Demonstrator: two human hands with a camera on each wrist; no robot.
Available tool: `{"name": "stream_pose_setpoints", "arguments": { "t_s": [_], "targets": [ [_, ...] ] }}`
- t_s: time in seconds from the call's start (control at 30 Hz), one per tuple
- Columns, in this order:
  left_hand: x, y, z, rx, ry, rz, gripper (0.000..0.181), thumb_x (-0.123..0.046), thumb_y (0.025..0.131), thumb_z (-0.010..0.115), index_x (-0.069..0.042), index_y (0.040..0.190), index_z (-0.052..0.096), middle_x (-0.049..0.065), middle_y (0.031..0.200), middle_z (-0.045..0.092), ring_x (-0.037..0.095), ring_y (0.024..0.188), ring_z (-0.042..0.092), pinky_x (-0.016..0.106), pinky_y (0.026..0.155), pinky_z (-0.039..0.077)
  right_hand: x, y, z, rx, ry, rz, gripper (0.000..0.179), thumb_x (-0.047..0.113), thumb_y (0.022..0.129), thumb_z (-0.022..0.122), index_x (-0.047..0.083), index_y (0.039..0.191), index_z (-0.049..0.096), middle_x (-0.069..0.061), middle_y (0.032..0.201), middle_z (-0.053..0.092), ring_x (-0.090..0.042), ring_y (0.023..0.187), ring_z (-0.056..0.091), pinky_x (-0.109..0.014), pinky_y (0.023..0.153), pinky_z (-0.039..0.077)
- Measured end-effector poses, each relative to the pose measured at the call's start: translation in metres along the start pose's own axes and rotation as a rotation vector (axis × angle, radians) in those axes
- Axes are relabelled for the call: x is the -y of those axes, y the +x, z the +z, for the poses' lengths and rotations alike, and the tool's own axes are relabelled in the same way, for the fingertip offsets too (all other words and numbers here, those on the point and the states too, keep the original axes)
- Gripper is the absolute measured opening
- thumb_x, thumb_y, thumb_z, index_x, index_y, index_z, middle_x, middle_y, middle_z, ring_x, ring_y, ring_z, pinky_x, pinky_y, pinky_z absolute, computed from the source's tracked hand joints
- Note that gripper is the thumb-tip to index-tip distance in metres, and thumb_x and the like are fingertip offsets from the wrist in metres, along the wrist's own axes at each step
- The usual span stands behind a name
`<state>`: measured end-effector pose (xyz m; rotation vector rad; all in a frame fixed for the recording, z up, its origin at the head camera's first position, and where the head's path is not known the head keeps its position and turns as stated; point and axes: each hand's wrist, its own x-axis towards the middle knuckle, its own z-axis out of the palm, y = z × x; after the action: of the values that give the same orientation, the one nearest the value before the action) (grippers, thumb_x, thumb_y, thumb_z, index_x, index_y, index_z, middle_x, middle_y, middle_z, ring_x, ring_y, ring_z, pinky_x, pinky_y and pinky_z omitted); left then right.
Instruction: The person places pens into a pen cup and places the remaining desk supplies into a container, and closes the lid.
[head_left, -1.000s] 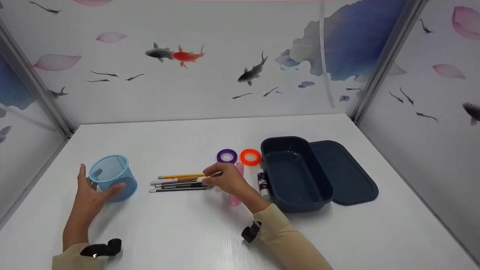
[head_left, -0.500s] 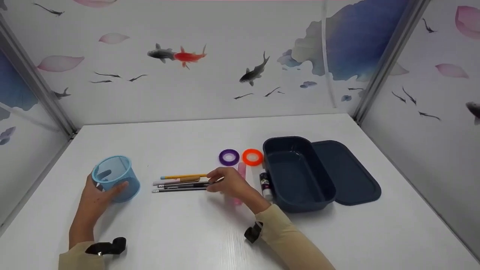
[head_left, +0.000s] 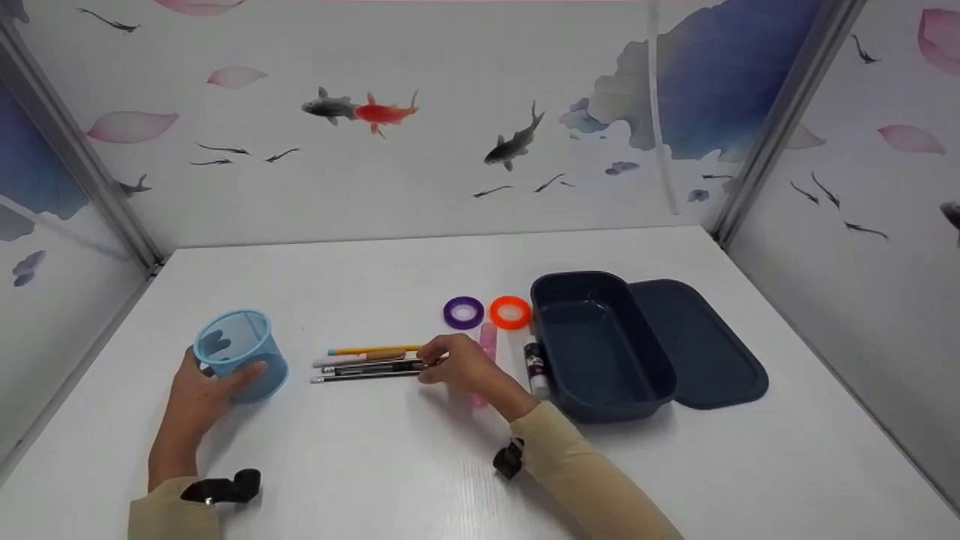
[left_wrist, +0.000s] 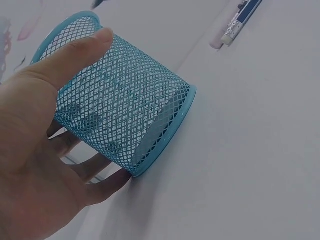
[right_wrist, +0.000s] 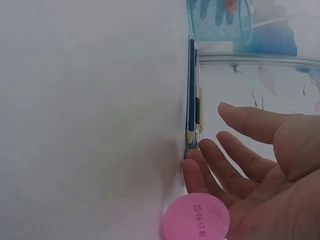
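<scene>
My left hand point(head_left: 199, 397) grips a light-blue mesh pen holder point(head_left: 271, 369), thumb on one side and fingers on the other; the holder leans slightly. At mid-table lies a row of writing tools: a yellow pencil point(head_left: 371, 350), a pale pen with a tan part point(head_left: 337, 361) and several dark pens or pencils point(head_left: 367, 369). My right hand point(head_left: 469, 367) is at their right ends. In the right wrist view its thumb stands apart from the loosely bent fingers, and fingertips meet the tip of a dark-blue pencil point(right_wrist: 191, 90). A pink tube point(head_left: 489, 337) is partly hidden by this hand.
A purple tape roll point(head_left: 448, 313) and an orange one point(head_left: 493, 313) lie behind the right hand. Right of it are a glue stick point(head_left: 535, 367), a dark-blue box point(head_left: 600, 409) without contents and its lid point(head_left: 712, 352). Printed walls point(head_left: 450, 195) border the table.
The left fingers, spread earlier, have closed round the pen holder. My right hand has shifted slightly down along the ends of the pens. The whole head view has drifted slightly.
</scene>
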<state>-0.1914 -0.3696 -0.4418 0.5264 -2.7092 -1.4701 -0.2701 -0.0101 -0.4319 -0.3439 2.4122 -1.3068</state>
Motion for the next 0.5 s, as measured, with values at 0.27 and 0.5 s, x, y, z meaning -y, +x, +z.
{"name": "stream_pose_setpoints", "arguments": {
  "t_s": [0.27, 0.5],
  "targets": [
    [0.001, 0.0, 0.001, -0.001, -0.009, 0.005, 0.12, -0.05, 0.088, 0.073, -0.001, 0.158, -0.012, 0.028, 0.166, -0.002, 0.052, 0.152, 0.007, 0.067, 0.122, 0.02, 0.004, -0.001, 0.006, -0.01, -0.087, -0.06, 0.028, 0.005, 0.083, 0.079, 0.007, 0.11, 0.073, -0.003, 0.096, 0.069, -0.015, 0.087, 0.057, -0.032, 0.089, 0.057],
    [0.0, 0.0, 0.001, -0.007, -0.005, 0.007, 0.121, -0.05, 0.087, 0.073, -0.001, 0.159, -0.011, 0.029, 0.166, -0.001, 0.053, 0.152, 0.009, 0.067, 0.121, 0.021, 0.007, -0.003, 0.011, -0.004, -0.133, -0.028, 0.024, 0.006, 0.085, 0.078, 0.008, 0.109, 0.074, -0.001, 0.095, 0.07, -0.015, 0.088, 0.059, -0.03, 0.09, 0.058]
  ]
}}
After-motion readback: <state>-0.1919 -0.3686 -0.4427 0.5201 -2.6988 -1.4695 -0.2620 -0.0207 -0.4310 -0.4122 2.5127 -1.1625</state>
